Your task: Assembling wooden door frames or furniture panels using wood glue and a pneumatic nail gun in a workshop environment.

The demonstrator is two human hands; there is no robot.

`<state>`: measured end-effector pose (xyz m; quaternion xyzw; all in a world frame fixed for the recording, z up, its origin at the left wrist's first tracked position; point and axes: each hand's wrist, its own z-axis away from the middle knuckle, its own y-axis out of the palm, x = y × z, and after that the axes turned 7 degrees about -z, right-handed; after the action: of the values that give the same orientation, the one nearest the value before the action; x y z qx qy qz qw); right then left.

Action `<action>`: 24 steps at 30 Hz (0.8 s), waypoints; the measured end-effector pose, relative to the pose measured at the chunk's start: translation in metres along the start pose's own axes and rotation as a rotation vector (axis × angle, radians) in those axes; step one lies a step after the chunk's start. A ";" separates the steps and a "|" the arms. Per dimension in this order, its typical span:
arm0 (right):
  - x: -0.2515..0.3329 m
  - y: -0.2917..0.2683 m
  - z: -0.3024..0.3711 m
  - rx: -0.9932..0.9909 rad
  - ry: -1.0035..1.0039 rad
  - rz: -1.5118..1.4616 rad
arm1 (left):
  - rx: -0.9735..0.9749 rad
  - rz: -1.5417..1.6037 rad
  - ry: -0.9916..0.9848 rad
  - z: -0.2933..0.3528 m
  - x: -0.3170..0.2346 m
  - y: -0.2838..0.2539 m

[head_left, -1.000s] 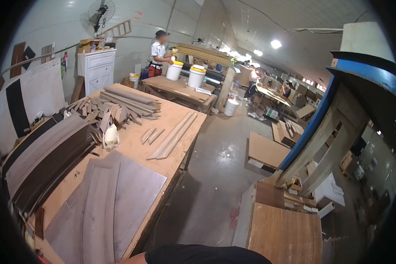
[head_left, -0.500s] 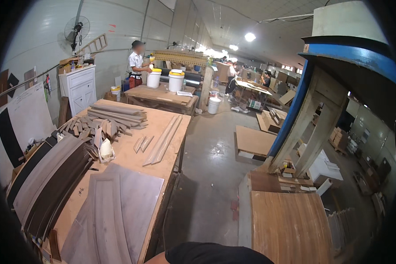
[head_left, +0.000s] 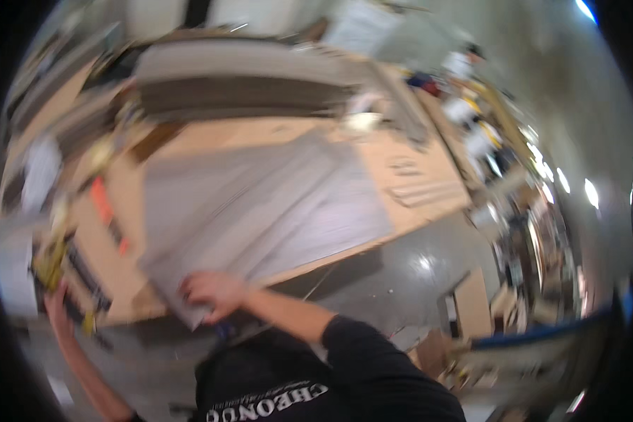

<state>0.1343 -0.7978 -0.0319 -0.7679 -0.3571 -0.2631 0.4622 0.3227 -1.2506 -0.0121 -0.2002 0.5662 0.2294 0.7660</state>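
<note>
A grey-brown wood-grain panel (head_left: 359,204) lies on the worktable, with a long curved-edged door piece (head_left: 239,204) across it. Over the near left corner of these boards rests my right hand (head_left: 214,292), fingers slightly bent and thumb apart, seemingly holding nothing. At the far left, my left hand (head_left: 58,306) is up against a yellow-and-dark tool (head_left: 49,266) by the table's end. Blur hides its exact kind and whether my fingers wrap it. An orange-and-black hand tool (head_left: 104,207) lies on the table between the panel and my left hand.
Stacked dark curved panels (head_left: 239,91) line the table's far side. Small wood strips (head_left: 422,193) lie at the right end of the tabletop (head_left: 281,129). A person (head_left: 461,65) stands beyond, near white buckets (head_left: 480,141). Blue-edged equipment (head_left: 541,334) stands at the lower right.
My view has swung left and down onto the table, blurring the picture. Both my hands have come into sight, the right at the panel corner, the left by the yellow-and-dark tool.
</note>
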 end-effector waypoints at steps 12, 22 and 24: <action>0.019 -0.007 -0.019 0.217 0.253 0.244 | 0.052 0.003 -0.133 0.222 0.050 0.116; 0.028 -0.001 -0.024 0.204 0.227 0.296 | 0.080 -0.116 -0.032 0.227 0.105 0.152; 0.026 -0.001 -0.023 0.203 0.224 0.298 | 0.085 -0.116 -0.085 0.224 0.107 0.154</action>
<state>0.1482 -0.8099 -0.0023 -0.7276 -0.2105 -0.2383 0.6079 0.4343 -0.9846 -0.0593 -0.1898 0.5297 0.1687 0.8093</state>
